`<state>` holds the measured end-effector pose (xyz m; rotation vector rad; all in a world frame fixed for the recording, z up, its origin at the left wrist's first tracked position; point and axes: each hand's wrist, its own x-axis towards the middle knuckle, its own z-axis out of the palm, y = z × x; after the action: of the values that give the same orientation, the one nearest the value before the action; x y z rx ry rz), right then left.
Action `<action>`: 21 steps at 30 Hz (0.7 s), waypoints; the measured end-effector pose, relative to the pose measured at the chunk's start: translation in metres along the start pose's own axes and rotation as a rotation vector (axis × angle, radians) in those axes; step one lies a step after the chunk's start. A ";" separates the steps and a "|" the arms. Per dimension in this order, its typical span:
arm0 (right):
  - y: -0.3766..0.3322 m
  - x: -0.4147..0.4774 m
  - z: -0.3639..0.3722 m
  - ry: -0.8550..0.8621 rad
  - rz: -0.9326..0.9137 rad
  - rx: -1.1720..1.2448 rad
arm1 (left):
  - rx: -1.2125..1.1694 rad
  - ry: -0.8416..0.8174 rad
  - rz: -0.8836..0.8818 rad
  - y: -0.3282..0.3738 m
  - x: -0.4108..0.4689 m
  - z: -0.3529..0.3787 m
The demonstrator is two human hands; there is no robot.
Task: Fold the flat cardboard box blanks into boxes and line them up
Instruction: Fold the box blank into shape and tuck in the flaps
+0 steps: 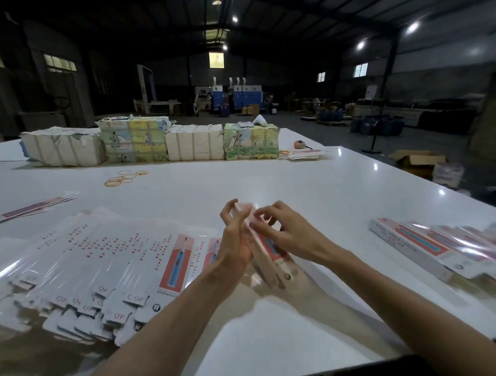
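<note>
Two bare hands meet at lower centre of frame, forearms reaching in from the bottom edge. Left hand (pixel 234 246) wraps the narrow pink-and-white cardboard box (pixel 269 261) from its left side, thumb and fingers curled round it, fingertips raised near the far end. Right hand (pixel 283 232) comes over from the right, fingers bent and pinching the box's far end; blur hides which flap. Box is held tilted above the glossy white table (pixel 269 181), near end low.

Lower left: fanned pile of flat white box blanks (pixel 103 263). Right edge: row of folded boxes (pixel 428 244) lying side by side. Far right, on the floor: open brown carton (pixel 417 160), contents not readable. Upper centre: wrapped paper bundles (pixel 132 141), yellow rubber bands (pixel 125 176) in front.
</note>
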<state>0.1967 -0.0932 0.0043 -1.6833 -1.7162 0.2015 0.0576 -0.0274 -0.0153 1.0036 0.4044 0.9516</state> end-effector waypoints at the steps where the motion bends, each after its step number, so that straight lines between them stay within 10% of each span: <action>1: -0.002 -0.004 -0.001 -0.029 0.001 -0.058 | -0.035 -0.012 -0.016 0.001 -0.001 0.000; 21: 0.103 -0.140 -0.100 0.234 0.493 -0.873 | 0.531 -0.148 -0.066 -0.012 -0.005 -0.001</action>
<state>0.3233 -0.2440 -0.0336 -2.6150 -1.2384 -0.5894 0.0601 -0.0336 -0.0267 1.5217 0.5779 0.7162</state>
